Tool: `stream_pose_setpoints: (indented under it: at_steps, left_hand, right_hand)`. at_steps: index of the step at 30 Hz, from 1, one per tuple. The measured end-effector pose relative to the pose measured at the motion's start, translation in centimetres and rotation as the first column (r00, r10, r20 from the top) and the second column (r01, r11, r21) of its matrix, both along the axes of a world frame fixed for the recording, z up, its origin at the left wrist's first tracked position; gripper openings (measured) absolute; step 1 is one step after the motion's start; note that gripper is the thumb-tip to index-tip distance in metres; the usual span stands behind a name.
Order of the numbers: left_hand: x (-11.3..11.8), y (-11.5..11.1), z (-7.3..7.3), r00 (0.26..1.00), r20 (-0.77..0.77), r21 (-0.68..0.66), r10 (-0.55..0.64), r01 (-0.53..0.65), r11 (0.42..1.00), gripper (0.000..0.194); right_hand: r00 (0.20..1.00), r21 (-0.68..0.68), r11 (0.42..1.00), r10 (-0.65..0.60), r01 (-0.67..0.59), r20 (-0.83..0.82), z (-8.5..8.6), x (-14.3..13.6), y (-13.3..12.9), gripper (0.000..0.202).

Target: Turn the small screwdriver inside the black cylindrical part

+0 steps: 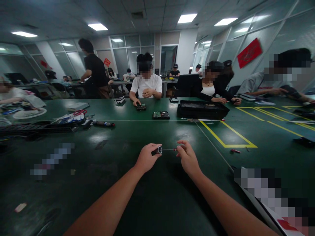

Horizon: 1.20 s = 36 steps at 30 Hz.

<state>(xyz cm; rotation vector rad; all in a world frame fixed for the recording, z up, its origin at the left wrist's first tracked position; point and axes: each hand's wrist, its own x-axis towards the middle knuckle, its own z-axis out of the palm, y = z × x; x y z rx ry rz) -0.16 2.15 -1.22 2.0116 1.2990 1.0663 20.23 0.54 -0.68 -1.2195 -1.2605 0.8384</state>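
In the head view, my left hand (pixel 147 158) is closed around a short dark cylinder (pixel 159 149) with a round, silver-rimmed end. My right hand (pixel 188 159) pinches the red end of a thin screwdriver (pixel 168 149) between thumb and fingers, the other fingers slightly spread. Its slender metal shaft points left and reaches the cylinder's rim; whether the tip touches it or goes inside, I cannot tell. Both hands are over the green table (pixel 147 203), close to each other.
Across the table a person (pixel 146 82) handles a circuit-board part (pixel 141 107). A hard drive (pixel 161 115) and a black tray (pixel 202 109) lie ahead. Tools, including red-handled scissors (pixel 80 112), are piled at left. A small red tool (pixel 235 151) lies right, near yellow tape (pixel 240 146).
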Motion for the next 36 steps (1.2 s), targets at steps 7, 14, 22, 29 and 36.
stream_pose_setpoints:
  at_steps: [7, 14, 22, 29, 36]
  left_hand:
    - [-0.1, 0.0, -0.1, 1.0, -0.017, -0.017, 0.008, -0.008, 1.0, 0.046]
    - [-0.5, -0.1, -0.1, 0.999, -0.031, 0.022, 0.031, -0.03, 0.999, 0.044]
    - [-0.3, -0.4, 0.3, 0.998, -0.053, 0.017, 0.03, -0.029, 0.999, 0.045]
    - [0.0, -0.4, 0.6, 0.998, -0.058, 0.003, 0.013, -0.012, 1.0, 0.046]
    - [0.1, -0.9, 1.2, 0.986, -0.156, 0.133, -0.059, 0.08, 0.988, 0.044]
  right_hand:
    - [0.998, -0.111, 0.994, 0.017, -0.009, 0.068, 0.1, 0.3, 0.3, 0.047]
    - [0.992, 0.007, 0.998, 0.06, -0.06, -0.114, -0.6, 0.1, 0.9, 0.04]
    - [0.999, -0.003, 0.999, 0.034, -0.034, -0.034, -0.8, 0.1, 0.8, 0.033]
    - [0.978, 0.044, 0.998, 0.05, -0.042, -0.201, -0.8, -0.5, 0.8, 0.028]
    - [0.75, -0.235, 0.972, -0.159, 0.004, -0.643, -0.1, -0.5, 1.1, 0.028]
